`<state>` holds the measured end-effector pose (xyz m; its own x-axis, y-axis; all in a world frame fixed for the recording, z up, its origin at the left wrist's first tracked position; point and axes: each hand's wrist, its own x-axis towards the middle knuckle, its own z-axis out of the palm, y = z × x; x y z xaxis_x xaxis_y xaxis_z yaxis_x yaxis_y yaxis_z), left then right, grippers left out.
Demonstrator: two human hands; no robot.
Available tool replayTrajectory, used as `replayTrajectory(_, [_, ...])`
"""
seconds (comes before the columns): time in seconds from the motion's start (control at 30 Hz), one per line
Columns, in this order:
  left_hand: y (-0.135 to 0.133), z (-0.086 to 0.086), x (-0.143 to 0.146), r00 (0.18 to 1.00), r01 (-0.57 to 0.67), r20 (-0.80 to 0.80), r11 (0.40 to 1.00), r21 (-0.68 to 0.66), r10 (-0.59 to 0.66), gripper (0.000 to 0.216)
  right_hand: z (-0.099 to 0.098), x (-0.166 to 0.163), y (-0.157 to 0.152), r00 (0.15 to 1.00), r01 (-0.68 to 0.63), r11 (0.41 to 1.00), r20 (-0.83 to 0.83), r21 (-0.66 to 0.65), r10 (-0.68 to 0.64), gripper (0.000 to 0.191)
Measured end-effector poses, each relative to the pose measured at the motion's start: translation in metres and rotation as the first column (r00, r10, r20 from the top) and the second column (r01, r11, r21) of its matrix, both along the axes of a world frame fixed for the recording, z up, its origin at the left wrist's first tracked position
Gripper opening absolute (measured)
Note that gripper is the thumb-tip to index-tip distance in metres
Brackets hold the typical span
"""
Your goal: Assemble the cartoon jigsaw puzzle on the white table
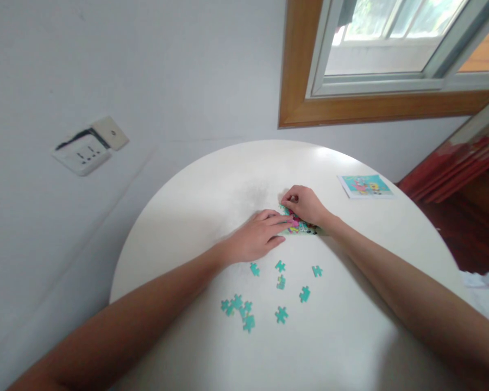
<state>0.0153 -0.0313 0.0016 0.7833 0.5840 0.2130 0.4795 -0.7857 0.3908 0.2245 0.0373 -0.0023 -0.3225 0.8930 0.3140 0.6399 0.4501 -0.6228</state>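
Note:
A small joined patch of colourful jigsaw (297,226) lies near the middle of the round white table (195,190). My left hand (257,237) lies flat beside it, fingers stretched out and pressing on its left edge. My right hand (305,205) curls over the patch's far side, its fingertips pinched down on a piece at the top edge. Several loose teal puzzle pieces (280,282) are scattered on the table nearer to me, below both hands.
A picture card of the puzzle (365,185) lies at the table's far right. A wall socket (82,153) sits on the grey wall at left. A wood-framed window (387,103) is behind. Red curtain and dark floor show at right.

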Motion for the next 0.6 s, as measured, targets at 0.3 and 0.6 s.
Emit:
replayTrajectory(0.3, [0.0004, 0.0006, 0.0001, 1.000, 0.005, -0.014, 1.000, 0.021, -0.004, 0.042, -0.0031, -0.0047, -0.0018, 0.998, 0.049, 0.998, 0.036, 0.044, -0.050, 0.010])
replayTrajectory(0.6, [-0.0004, 0.0017, -0.0002, 1.000, 0.001, -0.017, 1.000, 0.018, 0.000, 0.042, -0.0062, -0.0072, -0.0035, 0.989, 0.085, 0.993, 0.114, 0.079, -0.094, 0.016])
